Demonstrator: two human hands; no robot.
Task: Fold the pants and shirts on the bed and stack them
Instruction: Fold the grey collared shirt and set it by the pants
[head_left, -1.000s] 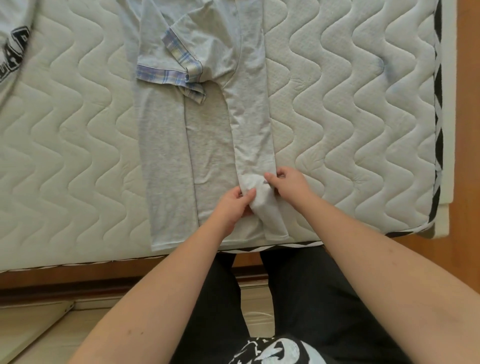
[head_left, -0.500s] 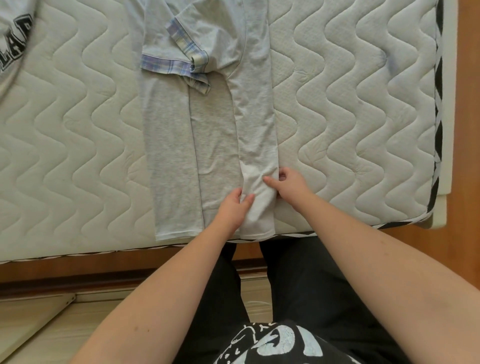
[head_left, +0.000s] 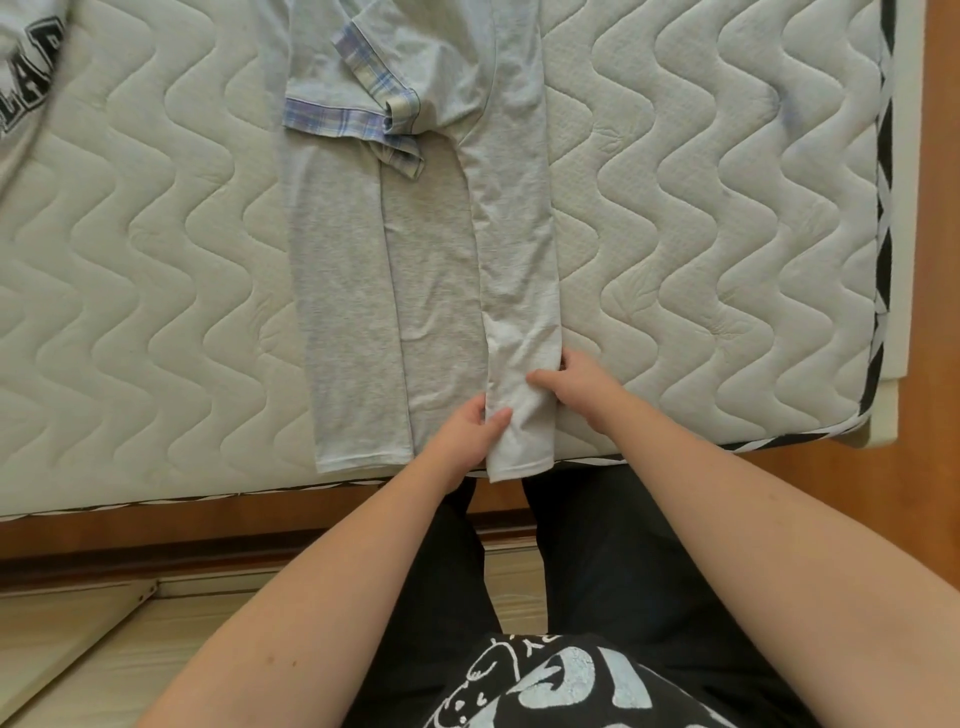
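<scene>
**Both hands gripping the folded edge of a grey shirt on the bed**

At the far left, a second garment with large dark block letters is lying at the top corner of the bed, cut off by the frame edge. The quilted, wave-stitched mattress is stretching across the whole view, with a black-and-white patterned band running along its near and right edges.

In the middle, the grey shirt is lying flat on the mattress, lengthwise away from the person, its hem reaching the near edge of the bed. Its plaid-trimmed sleeve is lying folded inward across the upper part. The shirt's right side is folded over onto the body as a long narrow panel, and the bottom end of that panel is hanging slightly past the mattress edge.

The left hand is holding the inner edge of this panel near the hem, thumb on top and fingers curled against the cloth. Just to the right, the right hand is gripping the panel's outer edge, thumb lying across the top of the fabric and fingers tucked around the fold. The two hands are sitting near each other, with only the panel's width between them.

Below the bed, the person's dark trousers and a strip of wooden floor are showing.
</scene>
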